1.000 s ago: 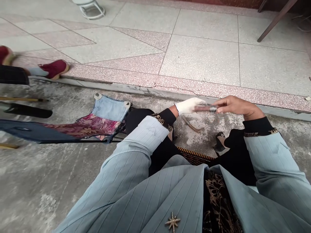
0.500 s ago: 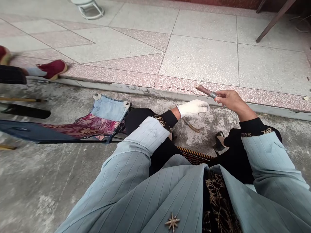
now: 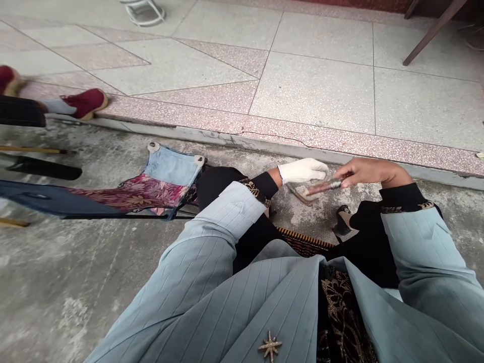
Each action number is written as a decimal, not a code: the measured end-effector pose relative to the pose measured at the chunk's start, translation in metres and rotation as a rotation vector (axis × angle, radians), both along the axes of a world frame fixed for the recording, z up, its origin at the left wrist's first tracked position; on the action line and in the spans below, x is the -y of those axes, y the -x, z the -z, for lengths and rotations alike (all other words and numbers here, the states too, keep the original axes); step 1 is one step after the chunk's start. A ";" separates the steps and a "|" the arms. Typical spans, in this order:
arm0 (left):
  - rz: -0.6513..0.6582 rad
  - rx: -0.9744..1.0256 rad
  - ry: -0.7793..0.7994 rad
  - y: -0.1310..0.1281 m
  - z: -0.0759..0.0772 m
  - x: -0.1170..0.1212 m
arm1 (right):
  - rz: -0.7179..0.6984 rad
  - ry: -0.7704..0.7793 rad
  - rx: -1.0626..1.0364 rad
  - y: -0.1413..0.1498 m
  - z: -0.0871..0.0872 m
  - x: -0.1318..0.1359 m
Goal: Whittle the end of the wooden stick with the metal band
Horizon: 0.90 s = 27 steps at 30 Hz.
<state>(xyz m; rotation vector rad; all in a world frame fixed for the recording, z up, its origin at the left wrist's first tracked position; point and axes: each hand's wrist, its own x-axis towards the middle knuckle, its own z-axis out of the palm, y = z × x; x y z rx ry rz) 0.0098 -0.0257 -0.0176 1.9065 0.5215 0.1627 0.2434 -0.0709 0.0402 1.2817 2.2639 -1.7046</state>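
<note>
One star-shaped brooch [image 3: 270, 346] on the pale blue jacket [image 3: 223, 292]; beyond, bare right hand [image 3: 366, 171] clamped on a wire-wrapped stick [image 3: 318, 188] above concrete [image 3: 124, 262]; gloved left hand [image 3: 304, 170] apart from it, curled near the stick, grip unclear; farther off, white stool [image 3: 145, 21] on tiles [image 3: 317, 85].

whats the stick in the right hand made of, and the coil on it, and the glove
The stick in the right hand looks like wood, perhaps unfinished: brown, paler end. The coil seems metal wire: silvery, slightly shiny, wound round. The glove looks like matte fabric, possibly cotton: white, softly creased.
</note>
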 end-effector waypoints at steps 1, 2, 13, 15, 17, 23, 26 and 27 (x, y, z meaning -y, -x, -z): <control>-0.022 0.023 0.054 0.000 0.001 -0.001 | 0.108 0.003 -0.068 -0.002 -0.003 0.002; -0.039 0.045 0.108 0.000 0.002 -0.001 | 0.250 -0.019 -0.137 -0.003 -0.006 0.003; 0.022 -0.064 -0.158 -0.004 0.005 -0.001 | 0.758 -0.340 0.076 0.003 0.023 -0.008; 0.062 -0.109 -0.247 -0.004 0.007 -0.002 | 0.693 -0.466 0.272 0.003 0.026 -0.010; 0.101 -0.150 -0.331 -0.004 0.008 -0.002 | 0.581 -0.537 0.449 0.005 0.026 -0.011; 0.093 -0.249 -0.587 0.002 0.001 -0.007 | 0.160 -0.415 0.707 0.013 0.029 -0.010; 0.084 -0.275 -0.647 0.005 -0.003 -0.014 | -0.028 -0.254 0.560 0.015 0.029 -0.007; 0.076 -0.265 -0.650 0.006 -0.004 -0.016 | -0.060 -0.214 0.492 0.015 0.028 -0.006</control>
